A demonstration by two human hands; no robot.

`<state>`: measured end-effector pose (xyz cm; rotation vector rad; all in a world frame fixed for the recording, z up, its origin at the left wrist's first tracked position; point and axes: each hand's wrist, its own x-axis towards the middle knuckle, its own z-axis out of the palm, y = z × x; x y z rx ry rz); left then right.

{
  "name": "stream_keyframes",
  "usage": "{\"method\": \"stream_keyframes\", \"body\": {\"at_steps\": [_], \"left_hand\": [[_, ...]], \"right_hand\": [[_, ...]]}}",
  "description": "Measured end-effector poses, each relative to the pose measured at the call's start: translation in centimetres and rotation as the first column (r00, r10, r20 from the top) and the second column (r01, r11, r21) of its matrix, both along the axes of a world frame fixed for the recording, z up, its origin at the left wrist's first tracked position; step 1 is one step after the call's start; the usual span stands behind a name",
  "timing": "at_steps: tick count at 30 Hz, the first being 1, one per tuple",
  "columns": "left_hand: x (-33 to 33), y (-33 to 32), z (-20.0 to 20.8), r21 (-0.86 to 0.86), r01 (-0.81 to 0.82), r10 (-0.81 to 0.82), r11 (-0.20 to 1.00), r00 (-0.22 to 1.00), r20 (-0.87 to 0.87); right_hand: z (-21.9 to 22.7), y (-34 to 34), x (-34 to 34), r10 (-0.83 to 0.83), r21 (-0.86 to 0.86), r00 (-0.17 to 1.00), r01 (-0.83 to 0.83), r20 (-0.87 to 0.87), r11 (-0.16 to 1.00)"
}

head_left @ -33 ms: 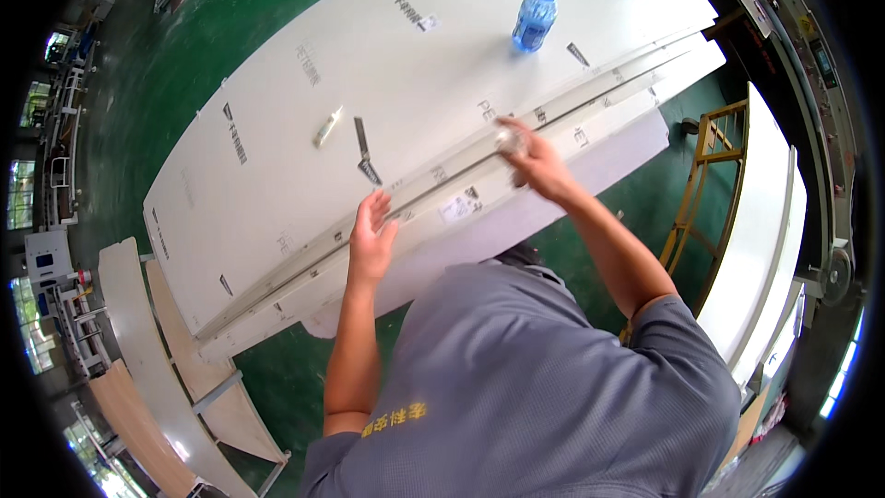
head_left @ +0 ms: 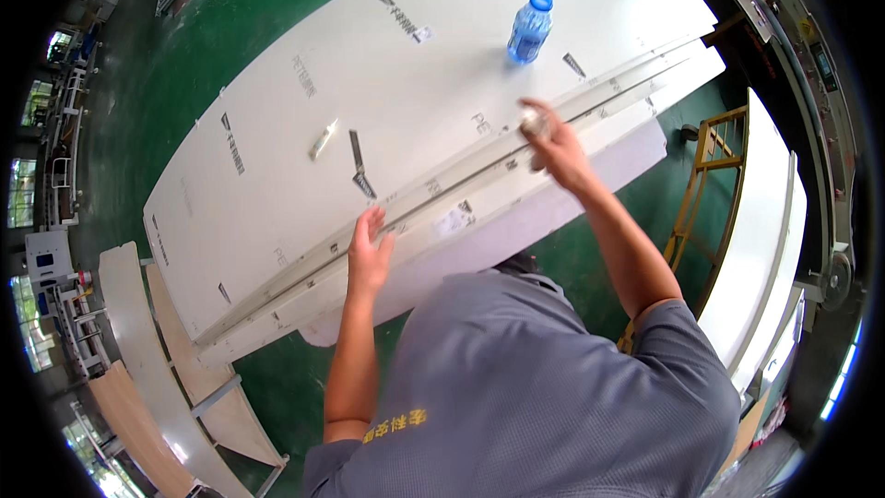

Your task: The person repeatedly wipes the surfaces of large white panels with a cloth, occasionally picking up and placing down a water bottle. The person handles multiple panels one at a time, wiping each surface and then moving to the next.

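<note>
White panels (head_left: 387,101) lie flat in a big stack, with long thin white strips (head_left: 479,189) lying along the near edge. A person in a grey shirt (head_left: 525,387) leans over them.

The left hand (head_left: 369,254) rests flat on the near strips, fingers stretched out and open, holding nothing. It is close to a small paper label (head_left: 452,219) stuck on one strip.

The right hand (head_left: 551,143) is farther along the same strips. Its fingers are curled around a small whitish thing (head_left: 533,124), pressed down on the strip. The thing is too blurry to tell what it is.

A blue plastic water bottle (head_left: 530,29) stands upright on the top panel, near the right hand but not touching it. A small pale stick-shaped thing (head_left: 323,140) and a dark flat strip (head_left: 358,161) lie on the panel, up beyond the left hand.

Green floor (head_left: 240,9) shows around the stack. More white boards (head_left: 765,249) lean on a yellow frame (head_left: 705,166) at the right. Curved white and wood-coloured boards (head_left: 138,360) lie at the lower left.
</note>
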<state>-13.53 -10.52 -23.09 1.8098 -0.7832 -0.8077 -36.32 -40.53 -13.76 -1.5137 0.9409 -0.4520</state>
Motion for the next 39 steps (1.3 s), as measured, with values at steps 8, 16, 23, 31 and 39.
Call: {"method": "stream_keyframes", "body": {"at_steps": [8, 16, 23, 31, 39], "left_hand": [[-6.0, -1.8, -5.1, 0.241, -0.124, -0.025, 0.963, 0.846, 0.533], [-7.6, -3.0, -6.1, 0.199, -0.263, 0.054, 0.944, 0.719, 0.693], [-8.2, -3.3, -6.6, 0.187, -0.330, 0.082, 0.925, 0.655, 0.751], [-8.3, -3.2, -6.4, 0.174, -0.302, 0.076, 0.937, 0.666, 0.742], [-7.8, -2.6, -6.9, 0.187, -0.284, 0.058, 0.940, 0.675, 0.736]], "right_hand": [[5.3, -21.5, 5.2, -0.169, -0.897, 0.887, -0.400, -0.431, 0.186], [1.6, -24.1, 7.3, -0.022, -0.803, 0.824, -0.546, -0.566, 0.237], [18.8, -31.7, 3.1, -0.177, -0.953, 0.937, -0.289, -0.300, 0.086], [4.1, -28.4, 5.0, -0.192, -0.869, 0.860, -0.419, -0.472, 0.263], [2.5, -27.6, 6.8, -0.206, -0.800, 0.783, -0.521, -0.587, 0.298]]}}
